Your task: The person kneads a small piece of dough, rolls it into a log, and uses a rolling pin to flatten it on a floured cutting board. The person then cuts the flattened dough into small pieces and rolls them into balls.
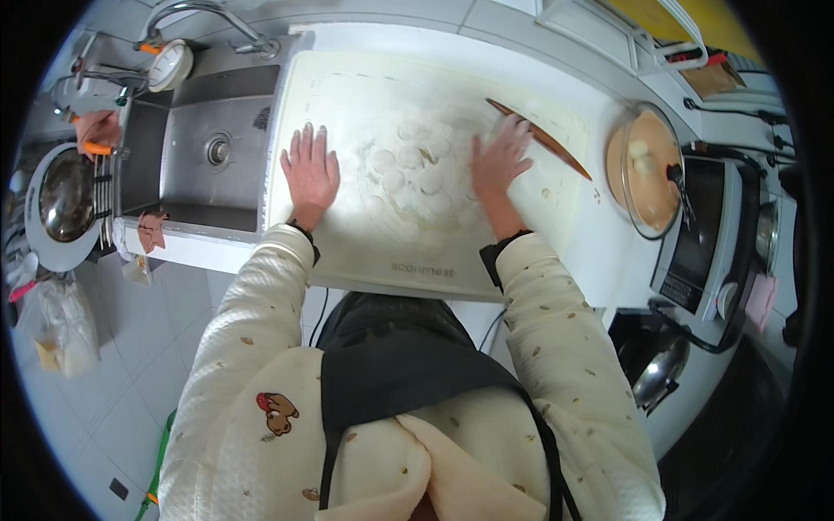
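Observation:
My left hand (311, 167) lies flat, fingers spread, at the left side of a pale kneading mat (347, 252) dusted with flour. Several small, round, white dough pieces (393, 181) sit on the flour between my hands. To their right is my right hand (501, 165), open with its fingers apart and nothing in its grasp. Its fingertips are close to a brown, tapered rolling pin (560, 152) that lies slantwise on the mat; whether they touch it I cannot tell.
A steel sink (187, 187) with a curved faucet (213, 10) lies left of the mat. On the right stand a large glass bowl (615, 174) holding pale lumps and a toaster oven (699, 234). A round metal lid (68, 193) is at far left.

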`<state>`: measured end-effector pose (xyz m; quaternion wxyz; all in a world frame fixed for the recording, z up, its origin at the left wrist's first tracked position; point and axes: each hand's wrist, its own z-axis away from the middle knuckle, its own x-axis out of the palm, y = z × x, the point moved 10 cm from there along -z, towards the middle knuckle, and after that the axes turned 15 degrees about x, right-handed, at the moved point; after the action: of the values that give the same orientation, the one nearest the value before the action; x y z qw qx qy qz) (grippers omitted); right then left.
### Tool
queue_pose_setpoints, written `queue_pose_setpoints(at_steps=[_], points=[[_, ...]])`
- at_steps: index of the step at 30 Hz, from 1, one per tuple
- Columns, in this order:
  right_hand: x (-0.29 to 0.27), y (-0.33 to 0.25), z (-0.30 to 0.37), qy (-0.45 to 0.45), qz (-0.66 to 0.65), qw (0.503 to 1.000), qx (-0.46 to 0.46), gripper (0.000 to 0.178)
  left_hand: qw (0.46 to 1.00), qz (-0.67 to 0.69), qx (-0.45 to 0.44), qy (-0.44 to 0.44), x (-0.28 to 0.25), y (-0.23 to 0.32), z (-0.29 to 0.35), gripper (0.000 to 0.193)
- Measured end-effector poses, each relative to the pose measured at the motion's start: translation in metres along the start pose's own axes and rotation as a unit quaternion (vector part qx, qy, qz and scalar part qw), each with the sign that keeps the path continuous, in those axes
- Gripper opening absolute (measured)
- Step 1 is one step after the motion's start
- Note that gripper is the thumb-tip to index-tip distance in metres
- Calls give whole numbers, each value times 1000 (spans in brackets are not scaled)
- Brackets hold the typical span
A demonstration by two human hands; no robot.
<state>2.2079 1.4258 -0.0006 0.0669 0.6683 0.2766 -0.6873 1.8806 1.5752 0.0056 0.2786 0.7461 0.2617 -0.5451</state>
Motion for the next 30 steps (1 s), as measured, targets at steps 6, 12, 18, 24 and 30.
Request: queue_pose_setpoints(at_steps=[6, 12, 18, 24, 30], points=[[5, 26, -3, 39, 37, 996, 70, 86, 1000, 2, -7, -18, 3, 9, 4, 53], [14, 14, -7, -6, 1, 999, 33, 78, 1000, 11, 0, -10, 0, 3, -5, 53], [9, 8, -83, -83, -57, 994, -42, 63, 999, 15, -13, -32, 1, 7, 3, 54], [24, -40, -52, -29, 58, 985, -161, 84, 1000, 19, -10, -21, -1, 5, 7, 55], [38, -39, -54, -54, 76, 986, -139, 92, 999, 25, -10, -22, -2, 7, -5, 55]])
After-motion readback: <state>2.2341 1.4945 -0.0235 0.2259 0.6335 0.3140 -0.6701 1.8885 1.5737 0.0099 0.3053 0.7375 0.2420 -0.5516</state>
